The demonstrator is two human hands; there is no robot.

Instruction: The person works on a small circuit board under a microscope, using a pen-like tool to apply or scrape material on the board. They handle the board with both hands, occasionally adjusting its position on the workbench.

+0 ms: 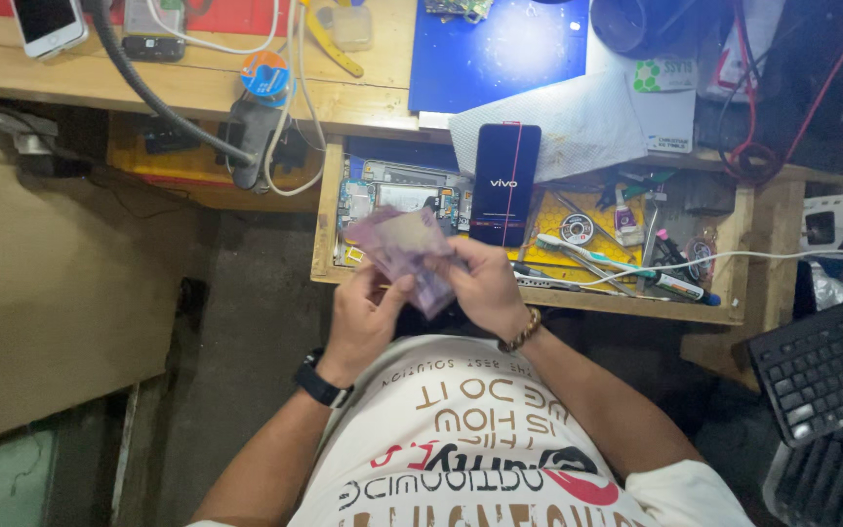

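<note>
Wooden workbench [197,88] boards run across the far side, with an open drawer [329,210] pulled out toward my lap above a dark floor.

Between my 2 hands I hold a small bundle of purplish banknotes [404,252], raised just above the near edge of that drawer. My left hand [363,317] grips the bundle from below, fingers curled and pressed together around its near end, a black watch [322,384] on the wrist. My right hand [480,285] closes on the right side of the notes, thumb and fingers pinched on the paper, a beaded bracelet [522,332] on that wrist. The top note is blurred and fans out to the far left.

Just beyond the notes, a smartphone [505,181] with a lit dark screen lies upright across the drawer's far edge. Left of it, in the drawer, sits an opened phone chassis [382,195] with its circuit parts showing. To the right, the yellow drawer floor holds a toothbrush [587,256], a roll of solder wire [576,229], a small glue bottle [626,220] and tweezers.

Farther off, a blue work mat [500,49] lies on the bench top, a white phone [46,24] rests at the far left corner, and a black keyboard [826,366] sits near right.
</note>
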